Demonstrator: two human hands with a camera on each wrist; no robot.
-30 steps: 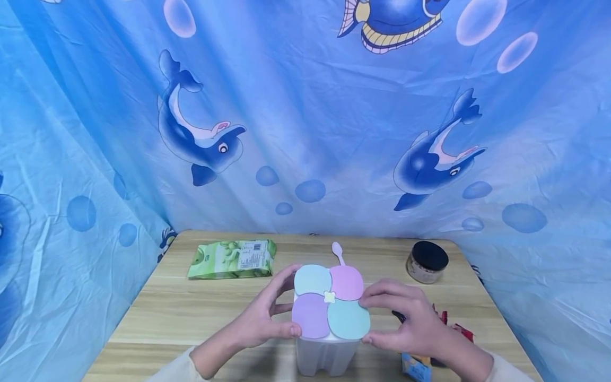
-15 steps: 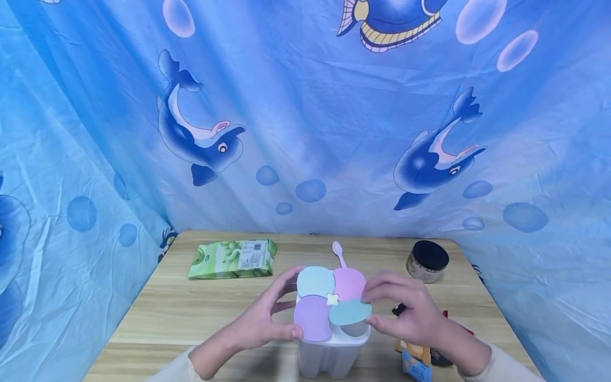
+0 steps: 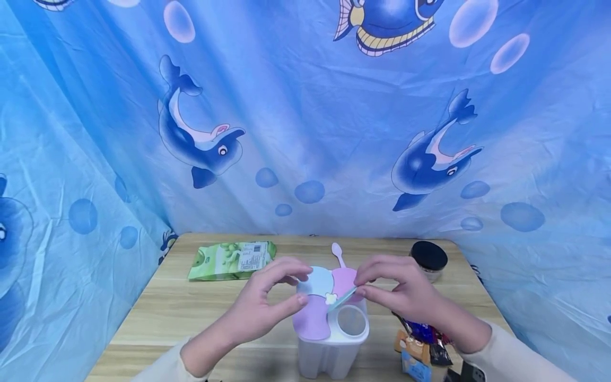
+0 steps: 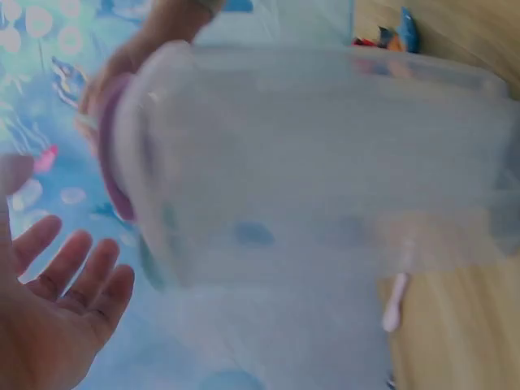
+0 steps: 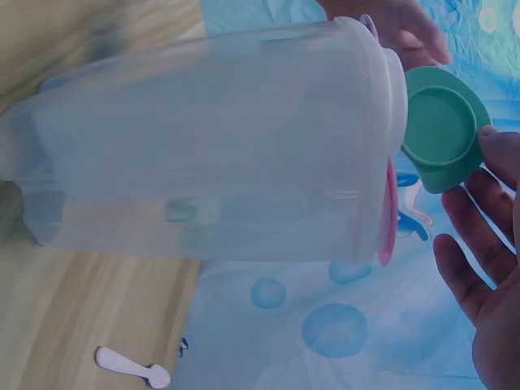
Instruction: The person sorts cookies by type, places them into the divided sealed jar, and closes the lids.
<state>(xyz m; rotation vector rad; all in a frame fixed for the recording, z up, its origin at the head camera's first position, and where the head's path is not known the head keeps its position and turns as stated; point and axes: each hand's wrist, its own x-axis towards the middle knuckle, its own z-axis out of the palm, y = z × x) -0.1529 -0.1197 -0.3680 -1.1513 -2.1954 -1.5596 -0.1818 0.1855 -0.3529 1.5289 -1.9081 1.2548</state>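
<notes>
A frosted clear canister stands upright on the table, its white top bearing petal-shaped flaps around a small star-shaped centre. My right hand pinches the outer edge of the green flap, which is tilted up on its inner end. Below the raised flap shows a round opening. The light blue flap, the purple flap and the pink flap lie down. Fingers spread, my left hand hovers off the canister's left side and holds nothing.
A pale pink spoon lies behind the canister. The green pouch is at the back left of the wooden table, a black-lidded jar at the back right. Several small wrapped snacks lie right of the canister.
The right hand has swung the green flap up from flat to steeply tilted, baring the round opening. The left hand has come off the canister's side and lifted slightly.
</notes>
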